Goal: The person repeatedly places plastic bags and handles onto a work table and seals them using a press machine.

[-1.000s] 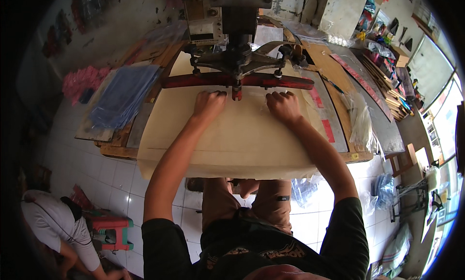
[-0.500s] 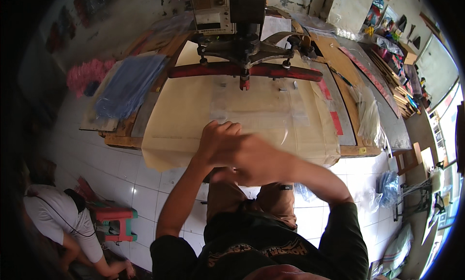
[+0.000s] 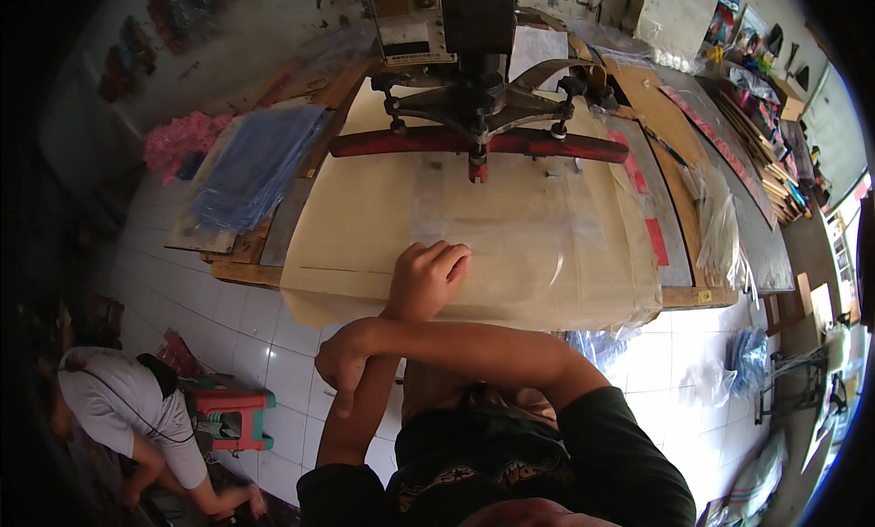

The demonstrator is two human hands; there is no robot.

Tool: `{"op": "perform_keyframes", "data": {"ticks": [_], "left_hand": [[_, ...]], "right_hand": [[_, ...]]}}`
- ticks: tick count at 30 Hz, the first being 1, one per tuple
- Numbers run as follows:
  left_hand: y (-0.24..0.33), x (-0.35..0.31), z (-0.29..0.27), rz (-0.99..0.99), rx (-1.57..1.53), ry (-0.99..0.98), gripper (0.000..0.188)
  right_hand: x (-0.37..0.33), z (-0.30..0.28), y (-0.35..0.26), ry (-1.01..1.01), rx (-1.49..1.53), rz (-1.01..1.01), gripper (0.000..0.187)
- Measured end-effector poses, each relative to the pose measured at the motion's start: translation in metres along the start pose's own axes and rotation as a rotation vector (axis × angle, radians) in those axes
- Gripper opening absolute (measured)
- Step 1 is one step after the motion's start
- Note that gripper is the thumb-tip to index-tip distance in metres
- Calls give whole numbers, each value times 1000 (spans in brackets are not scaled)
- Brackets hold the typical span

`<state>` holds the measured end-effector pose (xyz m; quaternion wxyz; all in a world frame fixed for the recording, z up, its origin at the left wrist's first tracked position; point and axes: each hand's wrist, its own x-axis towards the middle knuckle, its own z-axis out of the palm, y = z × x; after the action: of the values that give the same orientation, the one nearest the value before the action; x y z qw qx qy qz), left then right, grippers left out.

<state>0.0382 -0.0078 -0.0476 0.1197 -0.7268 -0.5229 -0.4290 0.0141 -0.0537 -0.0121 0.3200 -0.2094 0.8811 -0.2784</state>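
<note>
My left hand [image 3: 427, 277] is curled into a loose fist at the near edge of a large tan sheet [image 3: 346, 226] spread over the worktable. I see nothing in its fingers. Crossing over it, my right arm reaches left, and my right hand [image 3: 341, 358] is bent round my left forearm [image 3: 360, 409]; some of its fingers are hidden. A clear plastic sheet [image 3: 510, 204] lies flat on the tan one, beyond my fist. Above it hangs a dark press head with a long red bar [image 3: 392, 144].
Blue plastic sheets [image 3: 260, 163] are stacked on the left, near a pink bundle [image 3: 182, 144]. Clear strips [image 3: 715, 222] hang at the table's right. A person [image 3: 128, 404] bends low beside a red and green stool [image 3: 232, 413]. Wood strips [image 3: 756, 163] lie far right.
My right hand has moved left and down from above my left wrist to my left forearm. My left hand stays near the sheet's edge. The view has shifted slightly.
</note>
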Motion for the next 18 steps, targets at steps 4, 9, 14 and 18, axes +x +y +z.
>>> {"op": "perform_keyframes", "data": {"ticks": [4,9,14,18], "left_hand": [[4,0,3,11,37,0,16],[4,3,3,-2,36,-24,15],[1,1,4,11,0,-2,15],[1,0,4,-25,-7,-32,15]], "right_hand": [[5,7,8,276,274,8,50],[8,6,14,207,104,116,32],[-26,-5,-3,249,10,307,31],[-61,-6,-11,351,-48,355,34]]}}
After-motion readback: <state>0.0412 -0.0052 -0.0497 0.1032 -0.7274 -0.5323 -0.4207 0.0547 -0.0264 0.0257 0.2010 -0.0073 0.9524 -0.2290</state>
